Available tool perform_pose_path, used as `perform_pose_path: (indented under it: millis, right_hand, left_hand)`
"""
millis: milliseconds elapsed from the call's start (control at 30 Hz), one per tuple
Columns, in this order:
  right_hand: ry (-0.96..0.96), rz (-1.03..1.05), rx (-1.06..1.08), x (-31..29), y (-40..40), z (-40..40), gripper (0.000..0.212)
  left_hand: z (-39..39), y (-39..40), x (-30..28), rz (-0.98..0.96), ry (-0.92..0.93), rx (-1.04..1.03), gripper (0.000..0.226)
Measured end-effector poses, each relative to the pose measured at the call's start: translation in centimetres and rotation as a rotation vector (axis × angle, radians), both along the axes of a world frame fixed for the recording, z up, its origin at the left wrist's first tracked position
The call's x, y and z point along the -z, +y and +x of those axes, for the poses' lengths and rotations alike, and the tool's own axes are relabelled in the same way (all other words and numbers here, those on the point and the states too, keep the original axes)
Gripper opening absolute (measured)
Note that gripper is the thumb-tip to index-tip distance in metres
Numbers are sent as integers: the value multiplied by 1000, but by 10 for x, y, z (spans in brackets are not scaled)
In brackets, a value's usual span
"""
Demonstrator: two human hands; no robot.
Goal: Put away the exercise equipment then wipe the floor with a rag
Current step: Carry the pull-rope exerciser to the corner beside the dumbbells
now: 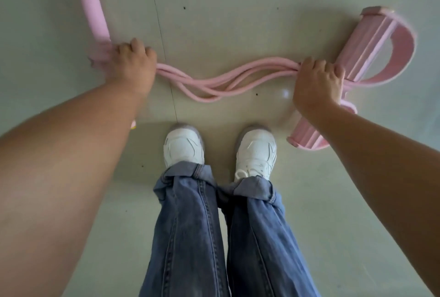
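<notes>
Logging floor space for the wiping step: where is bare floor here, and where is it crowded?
Bare floor lies beyond the pink tubes, between the foam handle and the foot pedals. More lies outside each forearm. Crowded: the strip between tubes and white shoes, and around the left hand and right hand.

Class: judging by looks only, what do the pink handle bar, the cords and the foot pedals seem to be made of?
Handle bar: probably foam, matte and soft-edged.
Cords: likely rubber or latex tubing, smooth, round, bending limply.
Foot pedals: apparently rigid ribbed plastic; strap material unclear.
</notes>
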State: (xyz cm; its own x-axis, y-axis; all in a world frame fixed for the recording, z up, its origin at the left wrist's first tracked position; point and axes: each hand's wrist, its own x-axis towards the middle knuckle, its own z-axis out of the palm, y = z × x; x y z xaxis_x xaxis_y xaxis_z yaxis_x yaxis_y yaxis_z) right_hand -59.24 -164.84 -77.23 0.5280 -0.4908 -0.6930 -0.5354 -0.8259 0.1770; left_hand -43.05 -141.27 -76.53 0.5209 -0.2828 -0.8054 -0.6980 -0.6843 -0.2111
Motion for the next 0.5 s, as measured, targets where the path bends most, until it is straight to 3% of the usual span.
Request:
perform_pose_path:
  millis: [67, 233, 400, 500]
  right_hand:
    - [29, 42, 25, -17, 3, 0, 33]
    - [71, 116, 195, -85, 13, -10, 41]
    - [-57, 192, 423, -183, 17, -18, 42]
    - [-147, 210, 549, -245, 10, -23, 37]
  left_hand:
    - [-6, -6, -9, -94, -41, 38, 30]
    - [-33, -38, -78, 3, 86, 224, 39]
    - [-51, -70, -170, -149, 102, -31, 28]
    - [-62, -92, -228, -222, 101, 30, 26]
